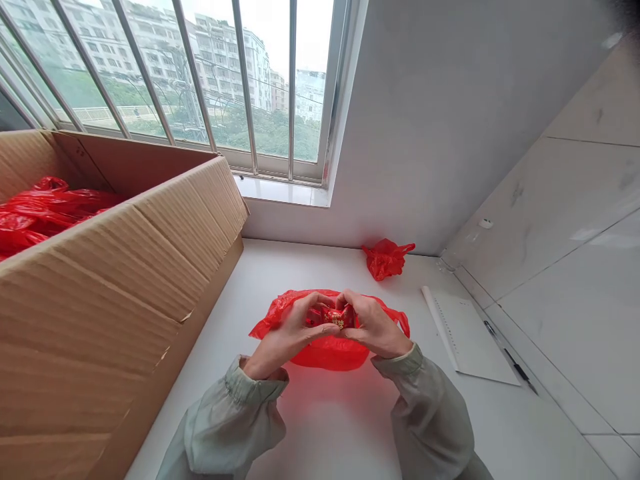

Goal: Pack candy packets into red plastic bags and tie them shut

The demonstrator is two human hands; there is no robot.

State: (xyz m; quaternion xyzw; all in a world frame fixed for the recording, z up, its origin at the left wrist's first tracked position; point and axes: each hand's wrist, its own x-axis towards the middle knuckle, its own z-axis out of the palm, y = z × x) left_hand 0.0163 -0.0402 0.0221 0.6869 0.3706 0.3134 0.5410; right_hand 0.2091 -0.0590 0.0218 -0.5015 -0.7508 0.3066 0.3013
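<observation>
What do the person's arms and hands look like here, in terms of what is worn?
Both hands, the left hand and the right hand, are bare: no gloves, and no rings or watch show. Each forearm is covered by a loose, pale grey-green sleeve, the left sleeve and the right sleeve, of thin, slightly crinkled fabric, gathered into a snug cuff at the wrist. No logos or markings are visible.

White counter (pixel 320 427): box (pixel 100 313), bags (pixel 386 259), notepad (pixel 470 337)

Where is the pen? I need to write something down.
In the head view the pen lies on the white counter at the right, beside the notepad and along the tiled wall.
</observation>
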